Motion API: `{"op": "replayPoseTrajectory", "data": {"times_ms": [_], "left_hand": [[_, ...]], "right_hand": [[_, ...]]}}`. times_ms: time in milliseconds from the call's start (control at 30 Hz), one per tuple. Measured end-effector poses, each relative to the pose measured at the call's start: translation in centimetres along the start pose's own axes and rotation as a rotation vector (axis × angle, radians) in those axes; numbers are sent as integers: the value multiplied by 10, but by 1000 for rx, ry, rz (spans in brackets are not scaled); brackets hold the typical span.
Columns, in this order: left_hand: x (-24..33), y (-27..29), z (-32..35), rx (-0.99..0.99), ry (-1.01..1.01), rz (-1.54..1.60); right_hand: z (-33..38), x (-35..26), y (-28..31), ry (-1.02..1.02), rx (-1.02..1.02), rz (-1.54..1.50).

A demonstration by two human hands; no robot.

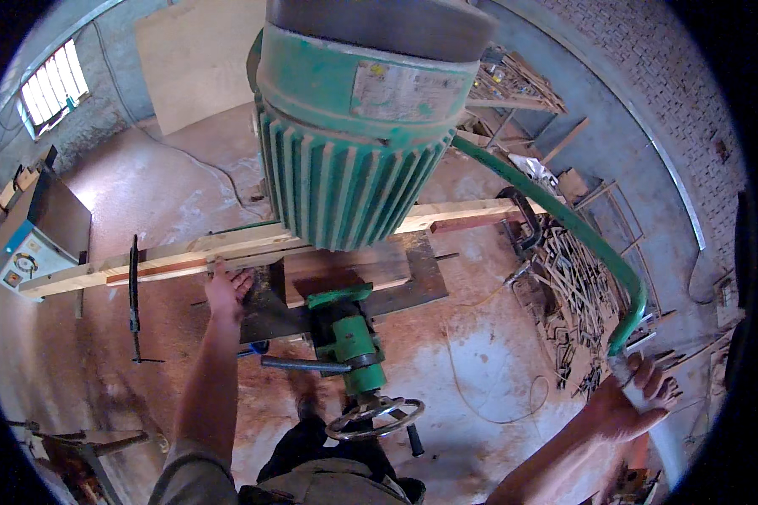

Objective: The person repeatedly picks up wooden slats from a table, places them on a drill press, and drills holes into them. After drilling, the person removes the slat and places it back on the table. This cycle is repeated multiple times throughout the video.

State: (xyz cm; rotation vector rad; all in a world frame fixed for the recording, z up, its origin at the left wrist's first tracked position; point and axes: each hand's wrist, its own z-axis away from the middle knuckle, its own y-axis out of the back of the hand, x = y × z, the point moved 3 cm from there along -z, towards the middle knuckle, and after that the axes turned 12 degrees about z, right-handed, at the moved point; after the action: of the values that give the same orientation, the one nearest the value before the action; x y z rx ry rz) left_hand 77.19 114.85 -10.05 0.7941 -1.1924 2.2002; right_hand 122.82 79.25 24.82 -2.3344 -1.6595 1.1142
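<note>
My left hand (229, 289) is at the near side of a long wooden beam (173, 255), fingers apart, fingertips at a reddish wood strip (156, 273) along it. Around the pale grip of a long green lever (564, 217), my right hand (636, 400) is curled at the right. That lever reaches toward a large green machine with a ribbed motor (345, 168), which hides the middle of the beam. Below the motor, a wood block (345, 273) lies against a green screw vise (354, 345) with a metal handwheel (375, 418).
Clamps grip the beam at the left (134, 286) and right (526, 223). A dark metal table (425, 273) lies under the block. Scrap wood (577, 290) is heaped at the right, near a cable (480, 412) on the floor. A cabinet (42, 223) stands far left.
</note>
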Motion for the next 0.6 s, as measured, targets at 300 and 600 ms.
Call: {"op": "replayPoseTrajectory", "data": {"times_ms": [300,600], "left_hand": [[-2,1,0,-4,17,37],[0,3,-2,-9,61,50]], "right_hand": [[88,18,57,-145,-12,73],[140,27,85,-263,15,343]]}}
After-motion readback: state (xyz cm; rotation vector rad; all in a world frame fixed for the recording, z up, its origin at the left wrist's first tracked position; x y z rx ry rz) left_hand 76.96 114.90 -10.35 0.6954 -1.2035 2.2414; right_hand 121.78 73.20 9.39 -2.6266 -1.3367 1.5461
